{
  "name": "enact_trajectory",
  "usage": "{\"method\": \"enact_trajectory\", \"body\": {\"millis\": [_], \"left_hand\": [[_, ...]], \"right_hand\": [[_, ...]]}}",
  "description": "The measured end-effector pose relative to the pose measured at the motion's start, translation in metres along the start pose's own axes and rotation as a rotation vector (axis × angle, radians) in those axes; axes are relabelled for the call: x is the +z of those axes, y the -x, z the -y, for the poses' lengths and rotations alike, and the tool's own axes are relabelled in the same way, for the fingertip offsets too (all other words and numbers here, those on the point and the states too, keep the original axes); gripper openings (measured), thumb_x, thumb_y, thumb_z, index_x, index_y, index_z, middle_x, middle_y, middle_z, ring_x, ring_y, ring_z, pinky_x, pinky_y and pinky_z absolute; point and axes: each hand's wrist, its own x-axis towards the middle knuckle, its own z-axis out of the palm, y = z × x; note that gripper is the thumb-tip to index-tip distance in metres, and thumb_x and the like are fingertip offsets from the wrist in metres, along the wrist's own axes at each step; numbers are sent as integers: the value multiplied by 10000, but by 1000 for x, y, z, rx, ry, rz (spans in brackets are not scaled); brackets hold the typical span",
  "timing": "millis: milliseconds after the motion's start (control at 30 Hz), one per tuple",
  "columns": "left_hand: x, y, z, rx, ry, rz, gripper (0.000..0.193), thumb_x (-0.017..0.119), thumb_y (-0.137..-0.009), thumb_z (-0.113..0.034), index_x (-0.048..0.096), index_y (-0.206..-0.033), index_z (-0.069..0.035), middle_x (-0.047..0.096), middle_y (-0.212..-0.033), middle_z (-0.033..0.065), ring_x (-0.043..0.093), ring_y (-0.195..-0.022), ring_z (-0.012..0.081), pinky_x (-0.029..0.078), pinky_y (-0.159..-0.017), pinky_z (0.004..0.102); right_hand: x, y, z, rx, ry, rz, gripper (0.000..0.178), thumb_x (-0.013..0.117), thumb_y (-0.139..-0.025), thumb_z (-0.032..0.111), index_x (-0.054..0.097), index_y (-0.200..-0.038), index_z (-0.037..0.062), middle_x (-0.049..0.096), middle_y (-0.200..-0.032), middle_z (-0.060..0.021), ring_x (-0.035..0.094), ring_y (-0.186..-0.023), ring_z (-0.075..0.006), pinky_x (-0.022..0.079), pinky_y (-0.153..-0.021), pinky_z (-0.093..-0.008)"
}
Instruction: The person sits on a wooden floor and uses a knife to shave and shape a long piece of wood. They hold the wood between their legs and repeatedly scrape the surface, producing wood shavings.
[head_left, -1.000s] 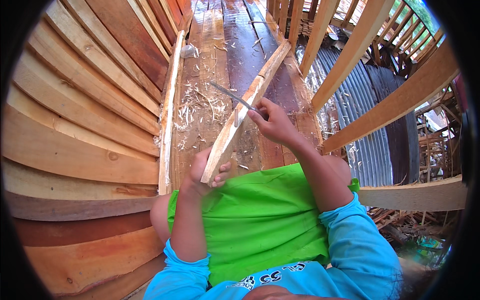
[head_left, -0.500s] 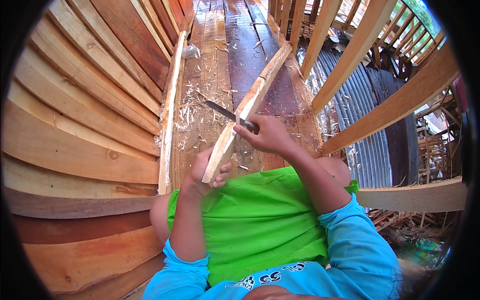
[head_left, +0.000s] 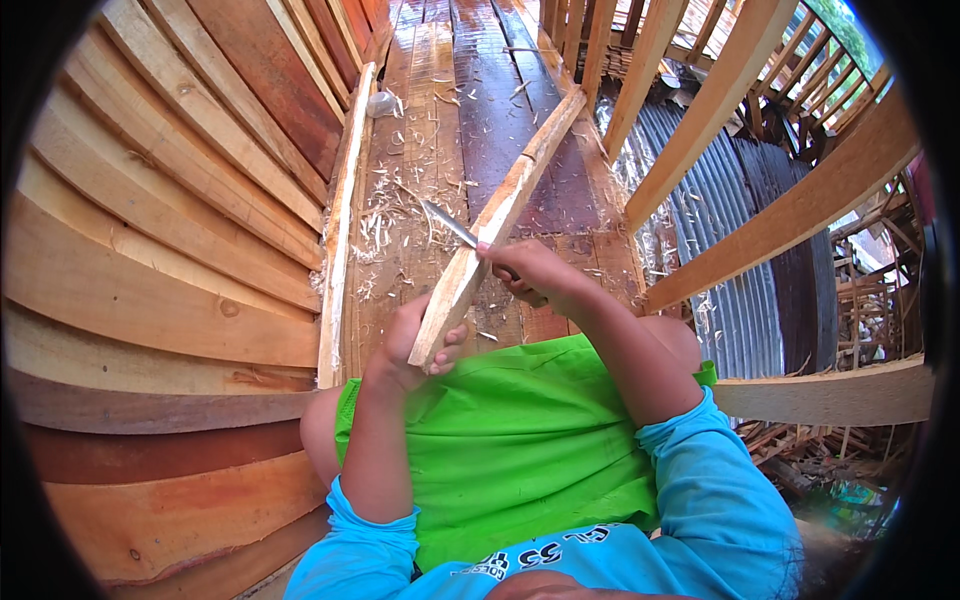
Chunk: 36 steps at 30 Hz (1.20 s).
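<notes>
A long pale wooden stick (head_left: 510, 200) slants from my lap up to the right, its far end by the railing. My left hand (head_left: 410, 340) is wrapped round its near end from below. In my right hand (head_left: 530, 270) is a knife (head_left: 451, 222), gripped by its handle, which my fingers mostly hide. The blade crosses the stick near its middle and points to the upper left. My right thumb lies against the wood beside the blade. Freshly cut, lighter faces show along the stick.
Curled wood shavings (head_left: 375, 235) litter the plank floor (head_left: 425, 130). Along the left plank wall (head_left: 180, 220) lies another pale wooden strip (head_left: 343, 230), with a clear cup (head_left: 381, 104) near its far end. Slanted railing posts (head_left: 700, 130) and corrugated metal (head_left: 735, 240) are at the right.
The knife blade has turned and its flat now looks brighter. My right hand has rolled, with its fingers curled lower round the handle. The stick and my left hand have barely shifted.
</notes>
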Motion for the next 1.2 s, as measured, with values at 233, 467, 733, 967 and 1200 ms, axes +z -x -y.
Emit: {"method": "enact_trajectory", "body": {"millis": [233, 467, 733, 967, 1200], "left_hand": [[5, 2, -2, 15, -46, -17, 348, 316, -1006, -372, 500, -1129, -104, 491, -668, 52, 418, -389, 115, 323, -312, 231], [3, 2, -1, 28, -63, -35, 435, 305, -1005, -368, 503, -1207, -38, 472, -647, 36, 412, -388, 110, 328, -308, 237], [10, 1, 1, 26, -42, -89, 451, 295, -998, -328, 504, -1223, 1, 441, -630, 34, 409, -375, 105, 316, -285, 228], [7, 6, 0, 31, -50, -73, 420, 301, -999, -347, 505, -1189, -33, 454, -632, 36, 411, -379, 116, 324, -298, 236], [2, -1, 0, -2, -21, -13, 346, 324, -1004, -379, 500, -1127, -108, 486, -645, 47, 409, -381, 124, 337, -313, 245]], "right_hand": [[-14, -2, 0, 111, -362, 149, 490, 549, -922, 550, 400, -649, 171, 268, -487, 84, 185, -369, -49, 108, -350, -255], [-57, 5, 15, -88, -592, -106, 464, 535, -924, 578, 401, -740, 173, 269, -514, 68, 203, -370, -76, 167, -362, -271], [-61, -9, 11, -603, -1014, -745, 424, 473, -992, 525, 413, -768, 170, 314, -555, 38, 295, -426, -89, 269, -423, -266], [-30, -12, 16, -581, 317, -481, 338, 616, -960, 328, 655, -1052, 5, 622, -725, -31, 571, -673, -128, 459, -596, -294], [-35, -17, -6, -669, 320, -363, 325, 656, -929, 289, 653, -1037, -18, 638, -717, -65, 567, -646, -150, 459, -626, -345]]}}
